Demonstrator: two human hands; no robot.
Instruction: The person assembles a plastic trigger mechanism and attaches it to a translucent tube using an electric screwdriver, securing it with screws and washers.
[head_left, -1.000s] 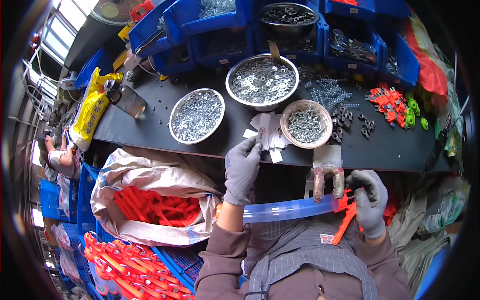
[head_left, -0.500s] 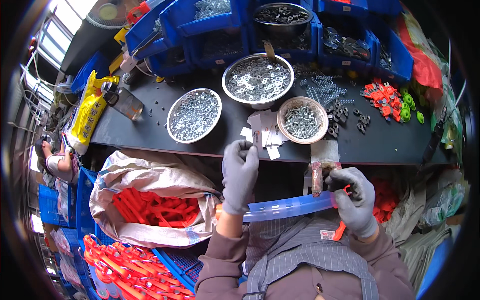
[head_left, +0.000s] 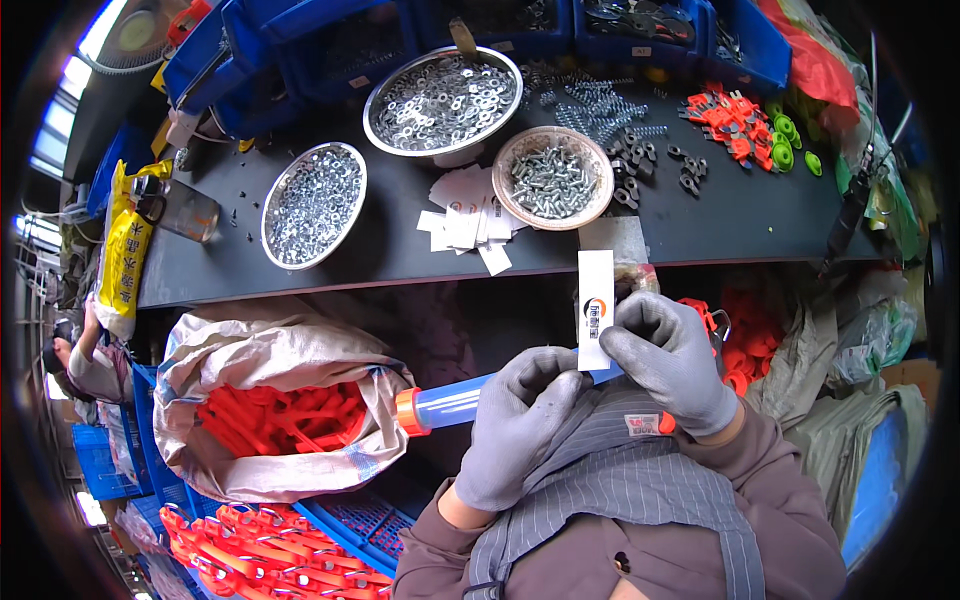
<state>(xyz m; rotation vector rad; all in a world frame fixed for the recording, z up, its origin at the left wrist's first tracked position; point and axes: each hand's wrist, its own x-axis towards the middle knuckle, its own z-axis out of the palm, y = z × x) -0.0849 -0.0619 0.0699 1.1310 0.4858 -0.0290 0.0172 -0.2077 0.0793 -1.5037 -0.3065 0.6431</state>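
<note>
Upright between my two grey-gloved hands stands a white printed label [head_left: 596,285], narrow and flat. My left hand [head_left: 520,425] pinches at its lower left corner with thumb and forefinger. On its right edge, the thumb and fingers of my right hand [head_left: 672,362] are closed. Behind and below the hands lies a translucent blue tube [head_left: 450,403] with an orange end [head_left: 410,411]; its middle is hidden by my left hand. More white labels [head_left: 465,222] lie loosely piled on the table's front part.
On the dark table [head_left: 400,245] stand a bowl of small bolts [head_left: 553,182], a bowl of washers [head_left: 443,103] and an oval bowl of small metal parts [head_left: 314,207]. Blue bins line the back. An open sack [head_left: 270,330] holds red parts. A person [head_left: 95,372] is at far left.
My left hand has come down and right from the label pile, bringing a label to my right hand. My right hand has moved left and up, off the tube's end. The view has shifted.
</note>
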